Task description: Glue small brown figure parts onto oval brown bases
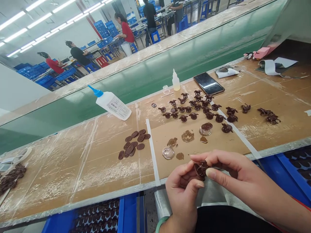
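Note:
My left hand (pixel 182 191) and my right hand (pixel 234 171) meet above the front edge of the table. Between their fingertips is a small dark brown horse figurine (pixel 201 169), partly covered by the fingers. Beyond my hands, glossy brown puddles (pixel 188 136) and a clear round cap with liquid (pixel 168 153) lie on a cardboard sheet. A brown oval disc (pixel 207 126) rests on another clear cap. Several horse figurines on oval bases (pixel 193 116) stand farther back. Loose oval discs (pixel 130 149) are heaped to the left, loose dark horse pieces (pixel 269 116) to the right.
A white glue bottle with blue nozzle (pixel 114 105), a small dropper bottle (pixel 176 82) and a phone (pixel 209 83) line the back. A green conveyor belt (pixel 155 71) runs behind. Blue trays (pixel 128 213) sit below the front edge. Other people work far off.

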`<state>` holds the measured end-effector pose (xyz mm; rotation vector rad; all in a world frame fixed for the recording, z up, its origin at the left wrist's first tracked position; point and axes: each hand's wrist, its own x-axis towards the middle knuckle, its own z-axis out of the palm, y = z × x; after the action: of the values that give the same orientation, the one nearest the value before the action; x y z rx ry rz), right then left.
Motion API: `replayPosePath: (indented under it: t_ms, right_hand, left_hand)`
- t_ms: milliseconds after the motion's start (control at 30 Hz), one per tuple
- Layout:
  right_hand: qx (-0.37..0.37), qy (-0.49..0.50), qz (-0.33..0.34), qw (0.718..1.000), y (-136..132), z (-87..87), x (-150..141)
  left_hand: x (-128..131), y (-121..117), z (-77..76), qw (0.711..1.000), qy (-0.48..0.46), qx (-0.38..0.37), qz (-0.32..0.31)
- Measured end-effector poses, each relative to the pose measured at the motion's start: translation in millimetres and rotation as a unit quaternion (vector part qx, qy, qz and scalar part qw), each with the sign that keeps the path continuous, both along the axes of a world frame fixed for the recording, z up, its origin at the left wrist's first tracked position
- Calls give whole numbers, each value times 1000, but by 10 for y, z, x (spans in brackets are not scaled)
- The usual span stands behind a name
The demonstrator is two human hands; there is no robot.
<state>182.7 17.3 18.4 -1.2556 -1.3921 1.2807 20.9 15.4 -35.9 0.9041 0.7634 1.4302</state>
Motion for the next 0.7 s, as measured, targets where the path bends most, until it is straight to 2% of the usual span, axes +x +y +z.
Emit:
replayPosePath:
  t_ms: [367,600,700]
  right_hand:
    - [0,11,-1,1000,-4,28,28]
    - [-11,26,1,1000,4,61,26]
    - [-14,23,-17,999,-5,62,32]
  left_hand:
    - [31,-17,65,1000,21,0,11]
    - [33,-1,41,999,36,-8,4]
    - [23,-26,48,995,83,8,48]
